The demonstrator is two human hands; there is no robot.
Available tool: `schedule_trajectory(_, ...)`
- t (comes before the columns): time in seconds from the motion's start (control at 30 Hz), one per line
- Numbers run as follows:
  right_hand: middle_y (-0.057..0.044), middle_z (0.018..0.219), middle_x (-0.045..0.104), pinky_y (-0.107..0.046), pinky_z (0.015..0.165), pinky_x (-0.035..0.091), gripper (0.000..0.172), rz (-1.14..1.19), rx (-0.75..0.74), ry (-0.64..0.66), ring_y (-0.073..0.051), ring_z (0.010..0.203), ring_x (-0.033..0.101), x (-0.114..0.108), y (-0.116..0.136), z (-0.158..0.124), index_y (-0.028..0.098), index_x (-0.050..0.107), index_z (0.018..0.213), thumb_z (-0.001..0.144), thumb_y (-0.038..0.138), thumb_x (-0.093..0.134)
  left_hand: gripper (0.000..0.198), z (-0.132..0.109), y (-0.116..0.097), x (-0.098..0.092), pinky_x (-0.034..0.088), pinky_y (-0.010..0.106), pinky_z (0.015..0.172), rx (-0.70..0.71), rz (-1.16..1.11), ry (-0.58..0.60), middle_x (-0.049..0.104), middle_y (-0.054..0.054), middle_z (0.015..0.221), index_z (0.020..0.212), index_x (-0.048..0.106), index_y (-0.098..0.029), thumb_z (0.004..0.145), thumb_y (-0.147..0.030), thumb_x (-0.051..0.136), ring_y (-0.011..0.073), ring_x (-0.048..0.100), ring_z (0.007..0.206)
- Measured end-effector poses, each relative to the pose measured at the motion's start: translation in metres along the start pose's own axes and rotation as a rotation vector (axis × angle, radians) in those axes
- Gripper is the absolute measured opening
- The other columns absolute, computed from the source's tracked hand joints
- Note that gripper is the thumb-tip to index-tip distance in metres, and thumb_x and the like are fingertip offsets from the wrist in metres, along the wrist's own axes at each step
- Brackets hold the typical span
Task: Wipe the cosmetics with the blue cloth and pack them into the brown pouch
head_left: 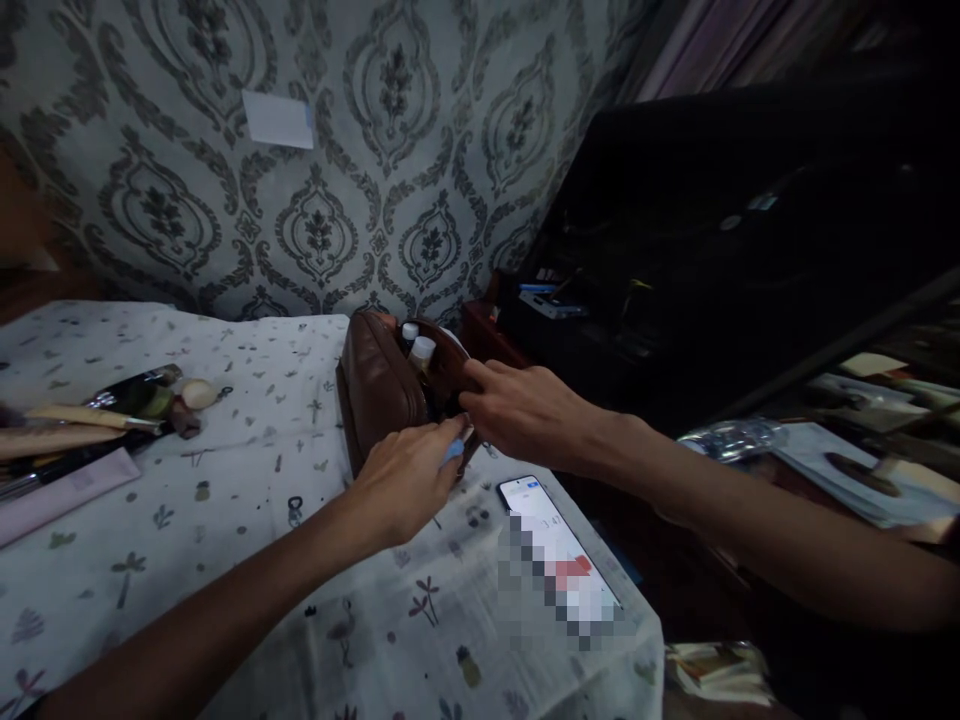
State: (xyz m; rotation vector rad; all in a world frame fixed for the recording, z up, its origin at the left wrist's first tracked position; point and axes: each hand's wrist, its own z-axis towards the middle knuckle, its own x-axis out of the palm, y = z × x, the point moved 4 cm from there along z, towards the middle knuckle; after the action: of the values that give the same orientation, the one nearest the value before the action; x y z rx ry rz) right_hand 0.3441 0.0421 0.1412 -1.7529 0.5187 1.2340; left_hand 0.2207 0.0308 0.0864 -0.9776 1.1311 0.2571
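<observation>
A brown leather-like pouch (379,390) stands unzipped on the patterned cloth, close to the wall. Inside it, two white-capped bottles (422,350) show at the far end; the rest of its contents is dark. My left hand (405,478) is at the pouch's near end, its fingers closed around a small light-blue and white item (453,452) whose kind I cannot make out. On the other side, my right hand (521,408) pinches the pouch's right edge and holds that side outward.
A lit smartphone (559,555) lies near the cloth's right edge. At the left are a pink tube (71,495), a brush-like wooden handle (97,415) and other small items. A large dark panel (697,230) leans at the right, with cluttered papers (862,470) below it.
</observation>
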Motion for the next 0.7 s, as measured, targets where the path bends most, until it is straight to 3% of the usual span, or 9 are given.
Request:
schedule_trajectory(0.17,-0.014,0.110,0.057,-0.026,0.057,0.040,0.022,-0.050,-0.048,0.079,-0.022,0.092,0.059,-0.001,0.001,0.005,0.013,0.069,0.089,0.093,0.016,0.048,0.049,-0.001,0.000,-0.001,0.054,0.038,0.082,0.009,0.063,0.048,0.069,0.009,0.120,0.145,0.040,-0.022,0.097,-0.024,0.037,0.0272,0.068,0.103)
schedule_trajectory(0.37,-0.015,0.113,0.056,-0.026,0.058,0.045,0.022,-0.058,0.006,0.214,-0.022,0.092,0.062,0.008,-0.001,0.004,0.012,0.068,0.094,0.091,0.011,0.046,0.051,0.002,0.001,-0.001,0.054,0.041,0.076,0.034,0.133,0.116,0.070,0.009,0.114,0.148,0.034,-0.026,0.097,-0.029,0.034,0.0302,0.069,0.098)
schedule_trajectory(0.53,-0.018,0.118,0.053,-0.029,0.061,0.048,0.028,-0.096,0.051,0.185,-0.024,0.092,0.063,0.006,-0.004,0.013,0.009,0.066,0.104,0.090,0.006,0.042,0.051,0.003,0.001,0.001,0.053,0.042,0.080,0.035,0.145,0.137,0.069,0.011,0.117,0.148,0.036,-0.022,0.097,-0.029,0.034,0.0311,0.067,0.102)
schedule_trajectory(0.7,-0.018,0.117,0.054,-0.032,0.072,0.051,0.024,-0.100,0.097,0.213,-0.028,0.101,0.060,0.006,-0.006,0.024,0.010,0.070,0.093,0.091,0.015,0.047,0.051,0.002,0.001,-0.001,0.053,0.042,0.080,0.047,0.128,0.139,0.069,0.010,0.118,0.148,0.035,-0.022,0.098,-0.030,0.034,0.0310,0.067,0.103)
